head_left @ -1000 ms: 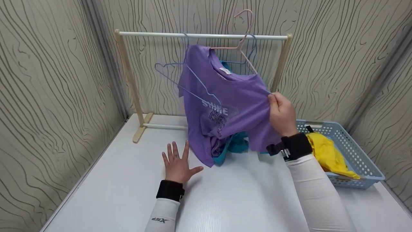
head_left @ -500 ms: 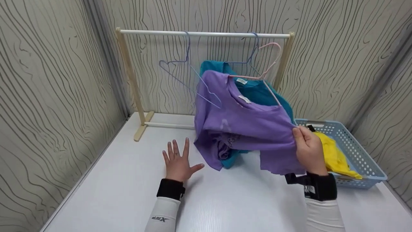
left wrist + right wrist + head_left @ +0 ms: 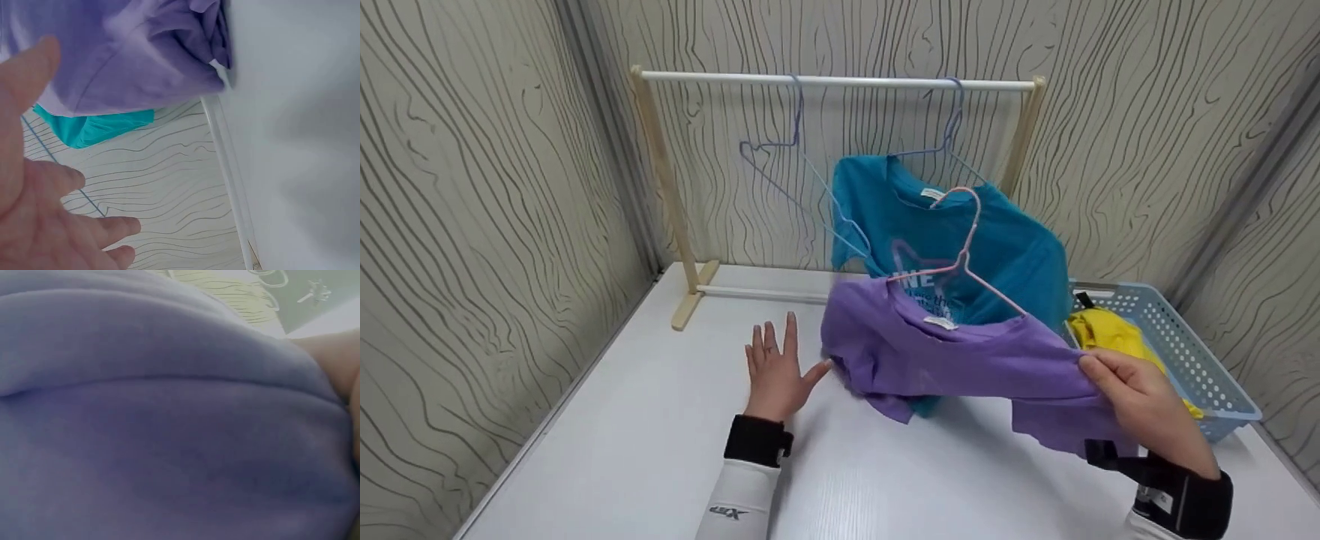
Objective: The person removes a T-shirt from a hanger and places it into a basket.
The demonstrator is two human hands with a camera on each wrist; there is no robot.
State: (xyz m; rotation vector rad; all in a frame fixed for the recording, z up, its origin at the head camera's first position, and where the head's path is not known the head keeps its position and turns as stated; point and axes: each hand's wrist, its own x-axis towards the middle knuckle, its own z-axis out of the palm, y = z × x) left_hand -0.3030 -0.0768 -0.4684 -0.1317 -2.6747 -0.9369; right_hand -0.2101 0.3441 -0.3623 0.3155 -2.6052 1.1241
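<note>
Purple shirt (image 3: 960,364), pinched by the right hand (image 3: 1149,406), hangs near the spread left hand (image 3: 778,379).

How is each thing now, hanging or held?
White-and-wood clothes rack: standing.
Purple fabric T-shirt: gripped, off rack.
Pink slim hanger: inside that shirt, hook free.
Teal fabric T-shirt: hanging.
Right blue slim hanger: hooked, inside teal shirt.
Left blue slim hanger: hooked, bare.
Yellow fabric bundle: crumpled.
Light-blue plastic basket: holding yellow bundle.
Left hand: fingers spread.
Right hand: pinching purple shirt.
</note>
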